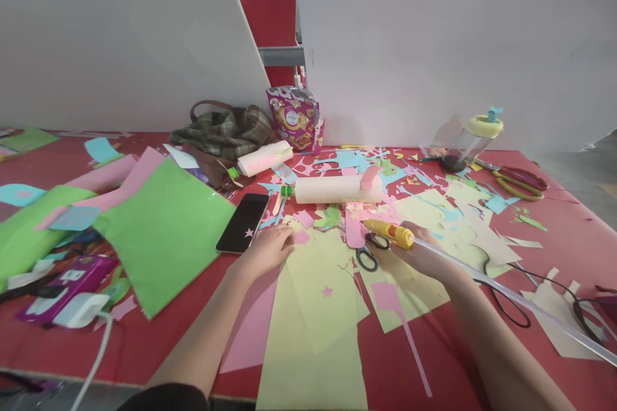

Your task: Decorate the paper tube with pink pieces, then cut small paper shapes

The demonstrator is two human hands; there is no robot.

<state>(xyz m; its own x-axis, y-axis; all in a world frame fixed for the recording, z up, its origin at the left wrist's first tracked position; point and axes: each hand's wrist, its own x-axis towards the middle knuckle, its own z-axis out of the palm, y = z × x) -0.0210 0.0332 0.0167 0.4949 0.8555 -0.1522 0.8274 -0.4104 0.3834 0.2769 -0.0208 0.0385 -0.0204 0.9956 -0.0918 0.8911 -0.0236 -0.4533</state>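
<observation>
My right hand (417, 253) is closed around a yellow glue gun (388, 231), its nozzle pointing left. A long clear glue stick (511, 298) runs from its back end toward the lower right. Under the gun lie black-handled scissors (367, 259) and a pink paper strip (355, 228). My left hand (272, 245) rests at the upper edge of the pale yellow paper (313, 334), fingers curled together; whatever they pinch is too small to make out. Just beyond both hands, a white-wrapped bottle (332, 190) with a green cap lies on its side, a pink piece on it.
A black phone (243, 223) and green sheet (164, 231) lie left. Behind are a second wrapped bottle (265, 158), plaid bag (222, 128) and snack pouch (295, 119). At right stand a clear jar (470, 144) and red-yellow-handled scissors (520, 181). Paper scraps and black cables (506, 314) spread around.
</observation>
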